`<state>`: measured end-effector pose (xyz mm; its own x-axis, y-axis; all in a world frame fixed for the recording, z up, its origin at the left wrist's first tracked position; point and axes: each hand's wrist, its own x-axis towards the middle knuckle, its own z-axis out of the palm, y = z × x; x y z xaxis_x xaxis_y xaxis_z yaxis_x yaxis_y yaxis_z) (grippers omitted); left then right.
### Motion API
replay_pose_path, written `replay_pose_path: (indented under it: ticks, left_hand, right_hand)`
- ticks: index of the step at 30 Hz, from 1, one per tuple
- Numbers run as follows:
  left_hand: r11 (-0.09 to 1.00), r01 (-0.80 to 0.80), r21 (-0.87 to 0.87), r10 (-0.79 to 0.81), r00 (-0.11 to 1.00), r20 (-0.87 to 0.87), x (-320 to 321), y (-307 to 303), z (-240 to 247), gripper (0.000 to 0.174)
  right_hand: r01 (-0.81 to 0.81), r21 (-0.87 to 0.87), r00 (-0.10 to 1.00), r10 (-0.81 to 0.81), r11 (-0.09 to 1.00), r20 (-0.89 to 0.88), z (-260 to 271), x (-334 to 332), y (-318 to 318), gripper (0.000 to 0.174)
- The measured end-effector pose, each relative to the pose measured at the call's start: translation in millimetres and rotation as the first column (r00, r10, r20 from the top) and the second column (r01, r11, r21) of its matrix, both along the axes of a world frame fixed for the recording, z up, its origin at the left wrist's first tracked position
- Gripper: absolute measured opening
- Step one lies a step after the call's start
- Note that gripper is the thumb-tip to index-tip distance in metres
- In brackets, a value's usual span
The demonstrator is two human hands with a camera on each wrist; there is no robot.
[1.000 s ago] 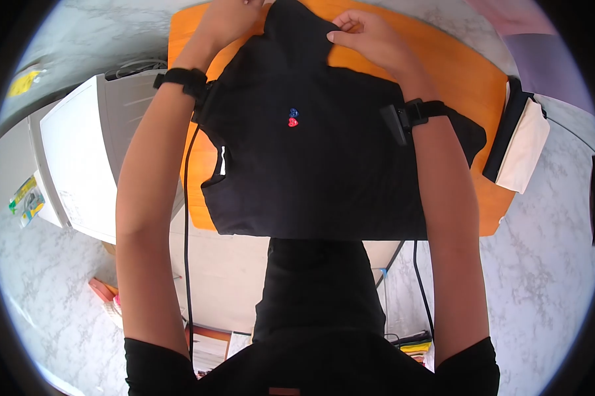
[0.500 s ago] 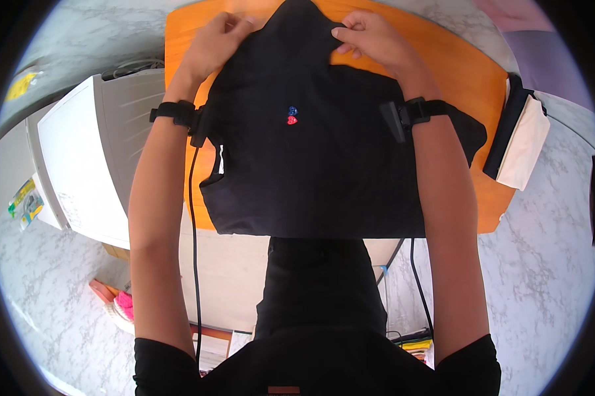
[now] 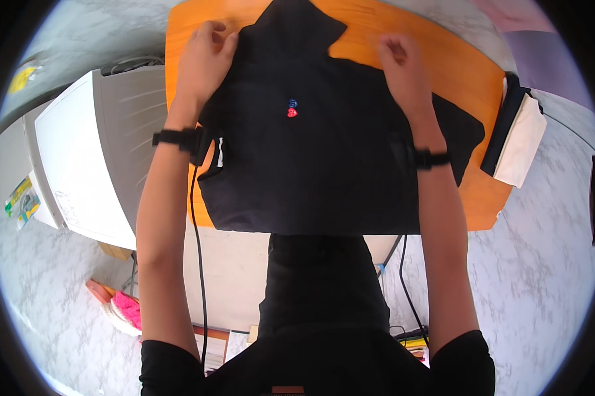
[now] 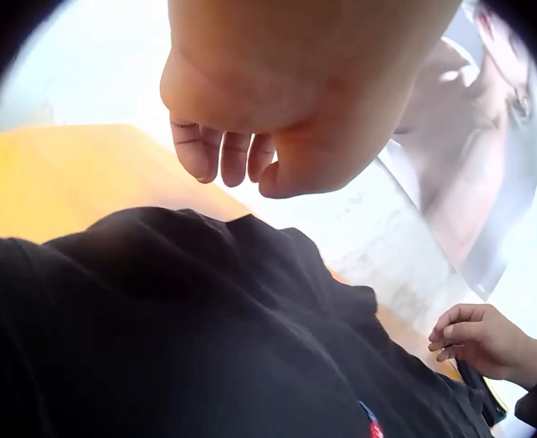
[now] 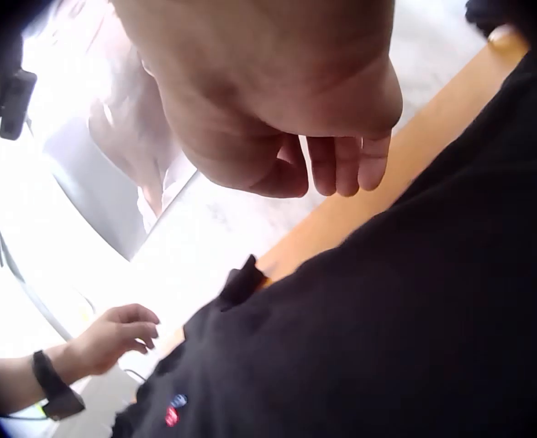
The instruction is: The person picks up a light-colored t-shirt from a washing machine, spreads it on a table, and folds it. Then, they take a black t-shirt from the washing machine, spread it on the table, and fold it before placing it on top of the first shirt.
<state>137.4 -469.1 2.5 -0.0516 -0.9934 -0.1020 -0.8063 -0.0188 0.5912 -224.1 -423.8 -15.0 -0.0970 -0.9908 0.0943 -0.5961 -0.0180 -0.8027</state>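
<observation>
A black garment [image 3: 311, 171] lies spread on an orange wooden table [image 3: 370, 26], a small blue and a red heart-shaped mark [image 3: 292, 113] on its front. Its pointed top part [image 3: 297, 30] reaches to the far edge. Beside the left edge of that part is my left hand [image 3: 207, 66], fingers loosely bent and holding nothing. My right hand [image 3: 408, 76], slightly blurred, hovers over the garment's upper right edge, its fingers loosely bent too. In the left wrist view the fingers [image 4: 236, 160] hang above the cloth; the right wrist view shows the fingers [image 5: 346, 164] likewise without cloth.
Folded dark and cream cloths [image 3: 522, 142] lie at the table's right edge. To the left stands a white box-like piece [image 3: 80, 158]. Black cables [image 3: 200, 277] run down from the wrist cameras. A white tag [image 3: 220, 152] shows at the garment's left opening.
My left hand has come from the far top of the garment back toward me and to the left. My right hand has let go of the top part's right corner and moved right and nearer.
</observation>
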Motion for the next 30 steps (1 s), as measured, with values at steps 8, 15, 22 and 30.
replay_pose_path:
  ticks: [8,15,22,30]
  left_hand:
    - [0.912,0.354,-0.210,-0.276,0.905,0.325,-46,79,-10,0.056]
    - [0.925,0.309,-0.221,-0.172,0.860,0.480,-38,77,-38,0.072]
    - [0.941,0.257,-0.221,-0.152,0.902,0.403,-18,59,-39,0.061]
    - [0.955,0.262,-0.142,-0.149,0.831,0.536,8,47,-51,0.058]
  right_hand:
    - [0.294,0.043,0.787,-0.216,0.955,-0.578,11,-150,161,0.042]
    - [0.249,0.132,0.669,-0.071,0.960,-0.739,-16,-189,155,0.079]
    - [0.493,0.091,0.821,-0.427,0.866,-0.380,-39,-269,86,0.041]
    - [0.122,0.268,0.989,-0.095,0.956,-0.112,-12,-307,65,0.018]
